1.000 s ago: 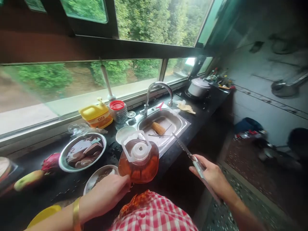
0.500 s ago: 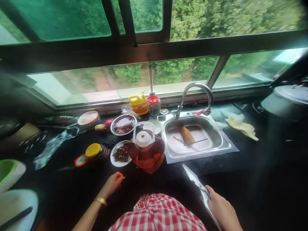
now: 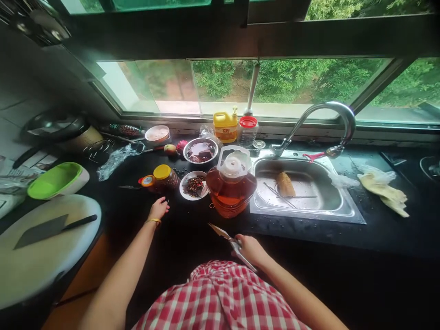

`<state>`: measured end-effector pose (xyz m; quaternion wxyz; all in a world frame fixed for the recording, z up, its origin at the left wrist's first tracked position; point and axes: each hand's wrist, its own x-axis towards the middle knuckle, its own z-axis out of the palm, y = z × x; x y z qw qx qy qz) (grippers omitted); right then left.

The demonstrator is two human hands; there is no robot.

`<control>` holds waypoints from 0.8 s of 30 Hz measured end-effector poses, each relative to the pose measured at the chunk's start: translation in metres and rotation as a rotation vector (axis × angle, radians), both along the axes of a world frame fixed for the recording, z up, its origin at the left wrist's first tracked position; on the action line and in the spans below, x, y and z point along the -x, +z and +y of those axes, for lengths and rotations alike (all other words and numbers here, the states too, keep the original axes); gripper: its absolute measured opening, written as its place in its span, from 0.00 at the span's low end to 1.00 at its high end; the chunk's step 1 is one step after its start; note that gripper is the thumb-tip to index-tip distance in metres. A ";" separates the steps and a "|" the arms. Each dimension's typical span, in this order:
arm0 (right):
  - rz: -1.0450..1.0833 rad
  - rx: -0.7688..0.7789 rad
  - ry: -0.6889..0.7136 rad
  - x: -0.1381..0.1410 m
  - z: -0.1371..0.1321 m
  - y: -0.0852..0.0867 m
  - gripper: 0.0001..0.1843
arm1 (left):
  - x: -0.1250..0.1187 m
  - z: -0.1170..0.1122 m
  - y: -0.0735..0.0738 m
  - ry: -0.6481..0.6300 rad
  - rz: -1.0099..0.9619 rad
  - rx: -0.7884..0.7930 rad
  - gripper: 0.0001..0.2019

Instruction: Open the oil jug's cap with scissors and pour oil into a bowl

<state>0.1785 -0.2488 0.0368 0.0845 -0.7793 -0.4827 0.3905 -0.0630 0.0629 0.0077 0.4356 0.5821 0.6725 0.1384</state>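
Observation:
My right hand is closed around the handles of metal kitchen scissors, whose blades point up and left toward the large plastic jug. The jug, with a white cap and handle, holds reddish-brown liquid and stands at the counter's front. My left hand, with a gold bangle at the wrist, is over the counter, fingers curled; a tiny pale spot shows by the fingertips, too small to name. Closest to it are a jar with a yellow lid and a white plate of dried spices.
A metal bowl with dark pieces in liquid sits behind the plate. To the right, the sink holds a brown root-like piece and thin sticks. A cleaver lies on the round cutting board at left.
The view has swung left and down, bringing the cleaver fully into sight. My right hand has brought the scissors left, in front of the jug. My left hand has moved toward the yellow-lidded jar.

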 end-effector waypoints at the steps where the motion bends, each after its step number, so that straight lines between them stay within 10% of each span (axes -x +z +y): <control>1: -0.010 -0.009 0.013 0.012 0.014 -0.002 0.25 | 0.003 -0.001 0.002 -0.014 -0.027 -0.003 0.23; 8: -0.165 -0.017 0.050 0.119 0.130 -0.006 0.18 | 0.039 -0.066 -0.001 -0.196 -0.304 0.316 0.27; 12: -0.209 -0.072 0.189 0.177 0.195 -0.010 0.20 | 0.063 -0.082 -0.013 -0.087 -0.536 0.409 0.27; 18: -0.291 -0.139 0.328 0.216 0.245 0.012 0.28 | 0.100 -0.024 -0.023 0.156 -0.631 0.399 0.17; 21: -0.145 -0.281 0.306 0.198 0.229 0.054 0.27 | 0.129 0.018 -0.015 0.203 -0.603 0.393 0.11; 24: 0.225 -0.518 -0.050 0.158 0.190 0.113 0.20 | 0.155 0.072 -0.013 0.233 -0.491 0.313 0.06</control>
